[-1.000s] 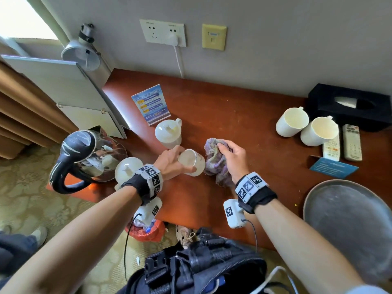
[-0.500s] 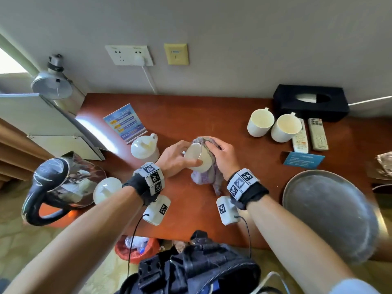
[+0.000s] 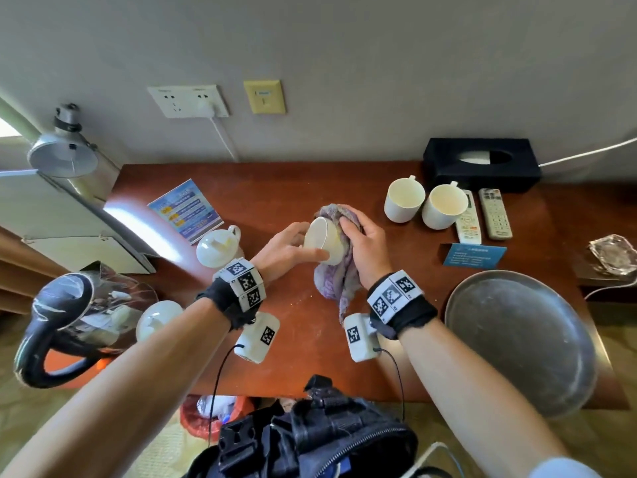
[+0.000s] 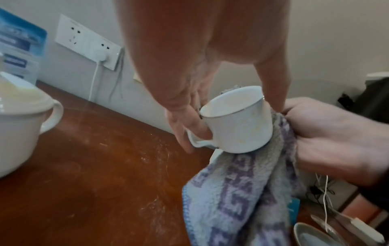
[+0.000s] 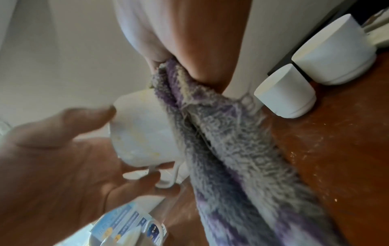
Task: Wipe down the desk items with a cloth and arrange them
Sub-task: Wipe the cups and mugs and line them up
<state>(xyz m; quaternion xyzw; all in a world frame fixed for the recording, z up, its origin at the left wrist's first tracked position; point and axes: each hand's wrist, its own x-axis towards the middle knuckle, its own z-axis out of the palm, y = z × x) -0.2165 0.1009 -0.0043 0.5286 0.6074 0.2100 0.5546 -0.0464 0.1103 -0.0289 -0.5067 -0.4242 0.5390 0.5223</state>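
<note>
While the white cup (image 3: 324,241) is held tipped on its side above the middle of the tabletop (image 3: 296,188), the left hand (image 3: 281,251) grips it by rim and handle. The right hand (image 3: 365,250) presses a bunched purple cloth (image 3: 336,281) against its base. Two more cups (image 3: 403,200) stand near the back edge.

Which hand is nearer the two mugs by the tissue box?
Right. The right hand, gripping the cloth, is just left of the two mugs; the left hand, holding the cup, is farther left.
</note>
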